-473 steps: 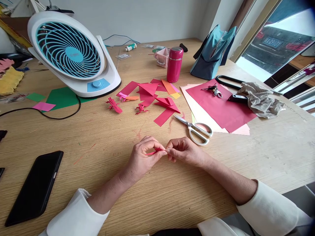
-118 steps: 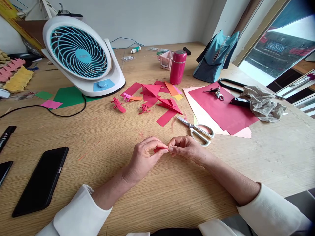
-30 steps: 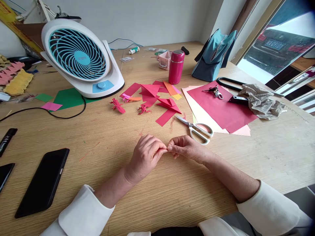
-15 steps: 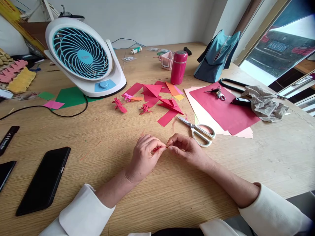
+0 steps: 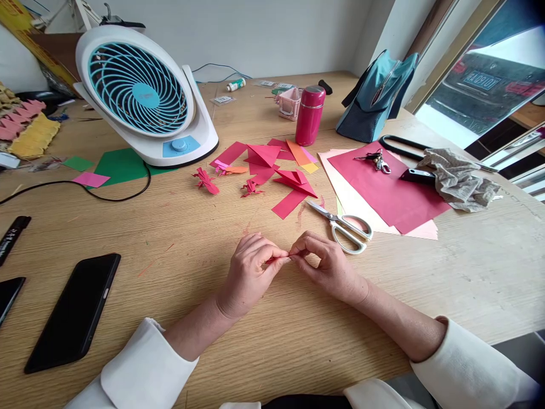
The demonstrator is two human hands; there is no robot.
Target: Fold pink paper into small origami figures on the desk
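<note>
Between my two hands is a small folded piece of red paper (image 5: 269, 261), mostly hidden by the fingers. My left hand (image 5: 254, 271) pinches it between thumb and forefinger. At its right end, my right hand (image 5: 327, 266) closes thumb and forefinger on the tip. Just behind the right hand lie white-handled scissors (image 5: 349, 232), blades pointing up and left. Beyond the hands are two small folded red paper figures, one on the left (image 5: 205, 181) and one nearer the middle (image 5: 251, 188). Folded red paper pieces (image 5: 297, 183) lie beside them.
A white-and-blue fan (image 5: 187, 149) stands at the back left, its black cord (image 5: 114, 200) running left. A phone (image 5: 74, 312) lies at front left. Red sheets (image 5: 383, 193), keys (image 5: 377, 161) and a crumpled cloth (image 5: 457, 179) are at right. A red flask (image 5: 310, 116) and blue bag (image 5: 370, 108) stand behind.
My right thumb and forefinger have closed in more tightly at the paper's right end. My left hand keeps its pinch almost unchanged. The view has shifted very slightly.
</note>
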